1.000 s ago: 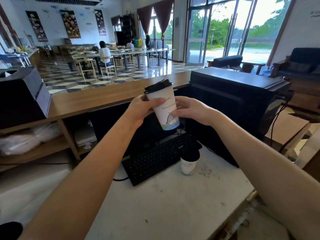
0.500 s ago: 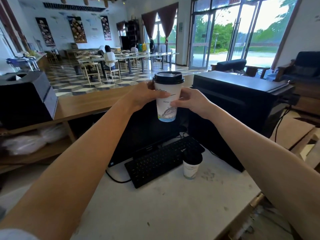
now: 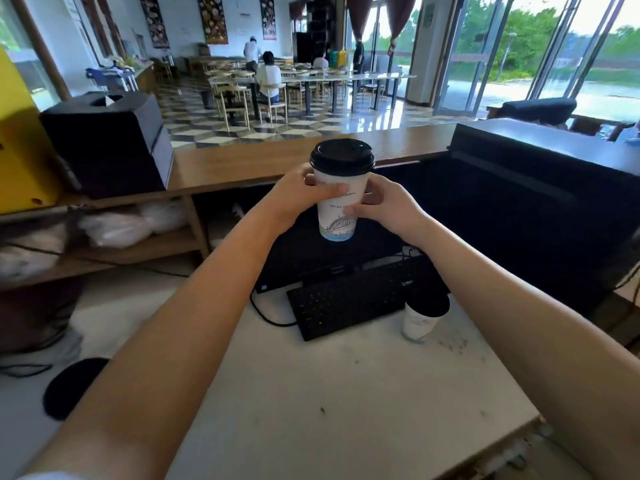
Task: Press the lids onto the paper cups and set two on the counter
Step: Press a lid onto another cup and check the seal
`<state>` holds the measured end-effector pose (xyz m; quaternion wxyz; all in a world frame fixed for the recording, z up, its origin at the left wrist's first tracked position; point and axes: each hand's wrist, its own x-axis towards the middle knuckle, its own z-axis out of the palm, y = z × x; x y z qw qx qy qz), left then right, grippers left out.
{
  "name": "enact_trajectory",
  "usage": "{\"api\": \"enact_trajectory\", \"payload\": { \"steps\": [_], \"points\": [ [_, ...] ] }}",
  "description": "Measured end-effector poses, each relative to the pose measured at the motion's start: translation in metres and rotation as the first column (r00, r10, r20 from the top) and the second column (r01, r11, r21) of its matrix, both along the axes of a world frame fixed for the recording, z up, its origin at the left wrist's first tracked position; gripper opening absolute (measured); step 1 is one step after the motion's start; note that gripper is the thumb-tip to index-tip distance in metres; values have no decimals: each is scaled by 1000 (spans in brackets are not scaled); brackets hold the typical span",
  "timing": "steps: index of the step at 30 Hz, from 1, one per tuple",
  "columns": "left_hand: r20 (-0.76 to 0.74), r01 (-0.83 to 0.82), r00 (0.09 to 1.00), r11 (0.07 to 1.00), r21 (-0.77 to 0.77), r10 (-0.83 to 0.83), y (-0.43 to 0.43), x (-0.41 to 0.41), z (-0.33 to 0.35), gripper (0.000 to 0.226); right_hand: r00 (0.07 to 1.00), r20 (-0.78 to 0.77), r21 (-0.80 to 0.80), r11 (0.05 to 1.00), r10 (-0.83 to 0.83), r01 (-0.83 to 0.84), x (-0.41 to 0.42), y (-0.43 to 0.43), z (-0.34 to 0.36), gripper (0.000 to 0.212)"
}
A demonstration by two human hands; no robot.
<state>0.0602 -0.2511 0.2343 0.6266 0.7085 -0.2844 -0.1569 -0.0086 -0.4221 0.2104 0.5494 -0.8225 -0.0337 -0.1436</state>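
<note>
Nearby, second cup (image 3: 419,323) stands beside keyboard (image 3: 346,304), below held cup (image 3: 335,225).

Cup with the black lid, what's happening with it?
A person grips a paper cup with the left hand and right hand wrapped round its sides, upright in the air above the keyboard. Its black lid is on. A second lidded cup stands on the white worktop beside the keyboard. No cup shows on the wooden counter.

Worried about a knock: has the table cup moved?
No. The table cup stands at the keyboard's right near corner, just as before.
</note>
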Motion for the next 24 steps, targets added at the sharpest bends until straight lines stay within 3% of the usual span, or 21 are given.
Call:
{"api": "enact_trajectory", "payload": {
  "steps": [3,7,11,18,24],
  "points": [
    [-27,-194,981,981,6,194,35,-1,-47,60,993,-64,39,994,100,-97,15,34,-37,55],
    [-142,-379,917,925,-22,372,73,-24,-121,63,954,-205,23,975,219,-219,32,77,-107,47],
    [-209,-499,840,864,62,500,94,-39,-183,81,906,-305,90,956,294,-280,42,109,-175,49],
    [-200,-576,776,801,160,598,116,-52,-260,75,854,-394,136,940,340,-312,47,136,-256,65],
    [-224,-550,785,816,178,578,129,-50,-290,76,834,-408,160,929,371,-335,50,144,-281,73]
  ]
}}
